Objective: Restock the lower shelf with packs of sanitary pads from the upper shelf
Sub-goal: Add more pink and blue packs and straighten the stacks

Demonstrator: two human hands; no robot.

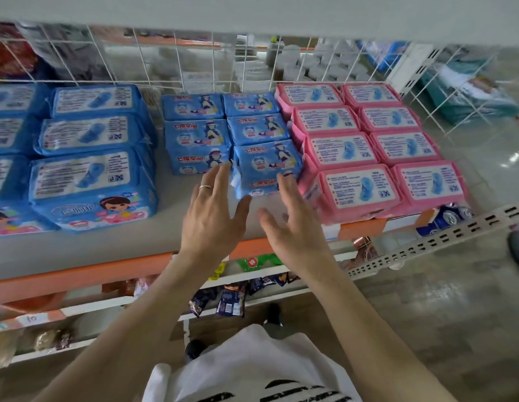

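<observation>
1. Left hand [213,211] up over the shelf [87,250], fingers straight and spread, holding nothing. Silver ring [205,186] on one finger. Fingertips just reaching the near left edge of the front small blue pack [265,169]; actual contact hard to call.
2. Right hand [293,219] same deal: fingers straight, palm turned inward, gripping nothing, sitting at the right side of that same pack, close to or brushing it.
3. So both hands apart, flanking the front blue pack, one on each side, neither wrapped around it.
4. That pack is at the front of the right column of small blue packs [194,134], two columns running back toward the wire grid [177,65]. Front one tilted a bit and sticking out past its neighbours.
5. Just right of it: pink packs [362,187] in two tidy rows, labels facing up, front ones at the shelf edge.
6. Off to the left: bigger blue packs [93,187] stacked up, cartoon girl printed on the front face.
7. Orange strip [78,275] along the shelf front.
8. Below that, lower shelves with dark snack packets [230,303] and other blurry bits.
9. Bottom of the view: white shirt with black print [252,369], glossy tiled floor [455,300] on the right.
</observation>
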